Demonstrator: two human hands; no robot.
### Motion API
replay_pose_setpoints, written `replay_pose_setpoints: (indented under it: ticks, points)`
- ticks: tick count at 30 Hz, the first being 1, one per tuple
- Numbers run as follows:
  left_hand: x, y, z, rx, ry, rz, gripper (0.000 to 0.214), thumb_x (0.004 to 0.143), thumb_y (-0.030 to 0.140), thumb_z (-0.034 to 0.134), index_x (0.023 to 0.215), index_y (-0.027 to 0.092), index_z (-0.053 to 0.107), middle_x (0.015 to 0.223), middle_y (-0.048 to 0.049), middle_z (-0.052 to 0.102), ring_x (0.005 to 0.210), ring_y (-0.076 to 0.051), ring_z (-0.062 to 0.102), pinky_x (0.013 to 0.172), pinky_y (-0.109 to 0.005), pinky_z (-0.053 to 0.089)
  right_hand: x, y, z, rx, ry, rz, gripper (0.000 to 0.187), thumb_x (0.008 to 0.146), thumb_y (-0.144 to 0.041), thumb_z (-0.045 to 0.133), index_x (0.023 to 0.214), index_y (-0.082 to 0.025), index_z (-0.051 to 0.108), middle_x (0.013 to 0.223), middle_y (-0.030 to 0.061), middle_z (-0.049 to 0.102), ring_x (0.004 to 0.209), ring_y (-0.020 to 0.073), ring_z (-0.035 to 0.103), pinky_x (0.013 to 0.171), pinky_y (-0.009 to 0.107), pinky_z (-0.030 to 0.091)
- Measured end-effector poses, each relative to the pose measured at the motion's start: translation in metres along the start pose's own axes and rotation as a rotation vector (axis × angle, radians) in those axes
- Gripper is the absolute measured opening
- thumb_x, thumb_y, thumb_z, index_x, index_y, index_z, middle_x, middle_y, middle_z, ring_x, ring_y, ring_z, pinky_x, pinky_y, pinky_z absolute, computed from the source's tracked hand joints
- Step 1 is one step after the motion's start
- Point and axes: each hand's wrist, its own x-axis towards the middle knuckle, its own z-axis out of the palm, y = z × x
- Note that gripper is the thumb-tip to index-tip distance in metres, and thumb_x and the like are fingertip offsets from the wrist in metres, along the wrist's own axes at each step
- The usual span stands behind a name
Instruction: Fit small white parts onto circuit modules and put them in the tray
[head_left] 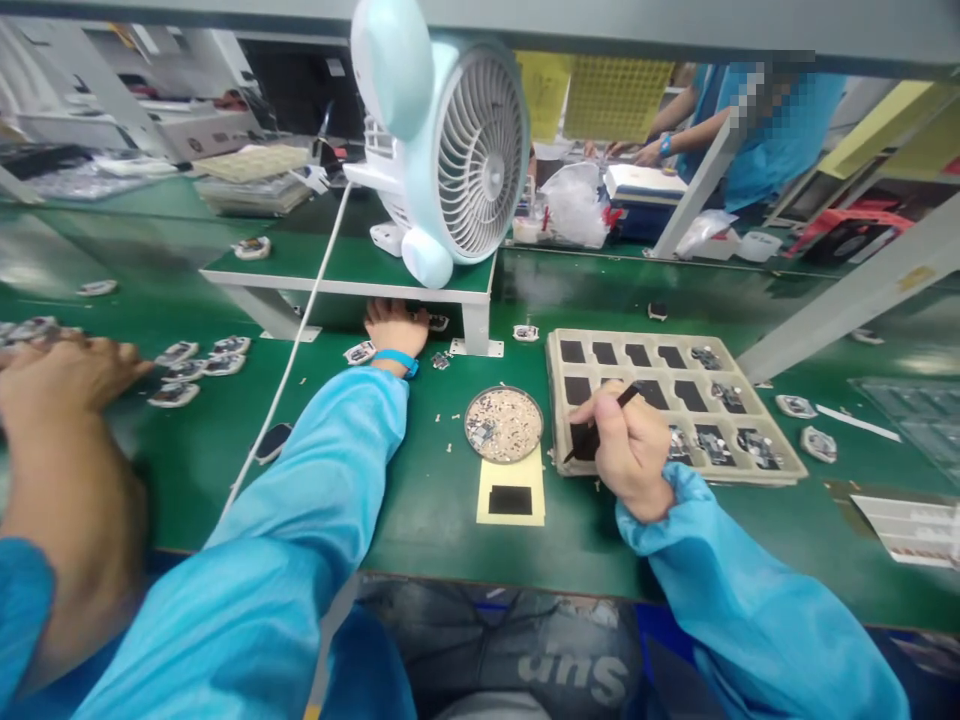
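Note:
My left hand reaches beneath the front edge of the low green riser, its back turned up and its fingers apart; the fingertips are partly hidden. Just right of it lies a small white-cased electronic part, and another cased part is by my wrist. In my right hand are black tweezers, gripped in closed fingers with the tip pointing down at the left front of a beige compartment tray. Black pads lie in several compartments, small circuit assemblies in others. My hand covers part of the tray.
A round dish of tiny pieces stands beside a yellow note with a black rectangle. A fan sits on the riser, its white cable crossing my left side. A co-worker's hand is near several cased parts.

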Motion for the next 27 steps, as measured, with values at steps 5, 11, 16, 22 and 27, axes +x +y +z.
replay_pose_setpoints:
  ticks: [5, 11, 16, 22, 27]
  points:
    - [0.008, -0.029, -0.005, 0.247, -0.044, -0.035, 0.080, 0.084, 0.056, 0.061, 0.135, -0.004, 0.053, 0.149, -0.0384, 0.043, 0.147, -0.052, 0.028, 0.117, -0.065, 0.018, 0.004, 0.008, 0.007, 0.184, -0.158, 0.362, 0.030, 0.099, -0.046, 0.060, 0.094, -0.020, 0.072, 0.069, 0.0009, 0.069, 0.062, 0.0143, 0.065, 0.060, 0.029, 0.053]
    - [0.011, -0.046, -0.013, 0.225, -0.107, -0.075, 0.079, 0.082, 0.067, 0.060, 0.127, 0.002, 0.063, 0.136, -0.0349, 0.056, 0.131, -0.052, 0.045, 0.109, -0.066, 0.022, 0.009, 0.006, 0.012, 0.145, -0.485, 0.132, 0.011, 0.088, -0.033, 0.077, 0.091, -0.022, 0.076, 0.095, 0.0049, 0.076, 0.096, 0.0210, 0.069, 0.094, 0.042, 0.054]
    - [0.012, -0.042, -0.018, 0.165, -0.089, -0.099, 0.061, 0.076, 0.058, 0.069, 0.113, 0.010, 0.072, 0.131, -0.0291, 0.061, 0.128, -0.051, 0.046, 0.108, -0.068, 0.023, 0.000, 0.008, 0.016, 0.011, -0.627, -0.009, 0.010, 0.089, -0.033, 0.077, 0.091, -0.024, 0.077, 0.095, 0.0044, 0.078, 0.096, 0.0212, 0.068, 0.095, 0.044, 0.051]
    - [-0.022, -0.013, -0.030, -0.011, 0.171, -0.059, 0.051, 0.074, 0.042, 0.075, 0.113, 0.011, 0.065, 0.130, -0.0220, 0.056, 0.127, -0.041, 0.049, 0.112, -0.054, 0.035, -0.006, 0.012, 0.020, -0.009, -0.666, -0.063, 0.013, 0.090, -0.037, 0.075, 0.097, -0.025, 0.076, 0.098, 0.0028, 0.078, 0.098, 0.0205, 0.068, 0.095, 0.042, 0.048]
    - [-0.084, 0.033, -0.035, -0.565, 0.025, 0.006, 0.036, 0.077, 0.024, 0.073, 0.107, 0.015, 0.056, 0.117, -0.0135, 0.062, 0.106, -0.025, 0.064, 0.100, -0.040, 0.052, -0.006, 0.013, 0.019, -0.006, -0.703, -0.020, 0.015, 0.089, -0.038, 0.076, 0.096, -0.025, 0.076, 0.099, 0.0032, 0.078, 0.099, 0.0213, 0.068, 0.097, 0.042, 0.046]
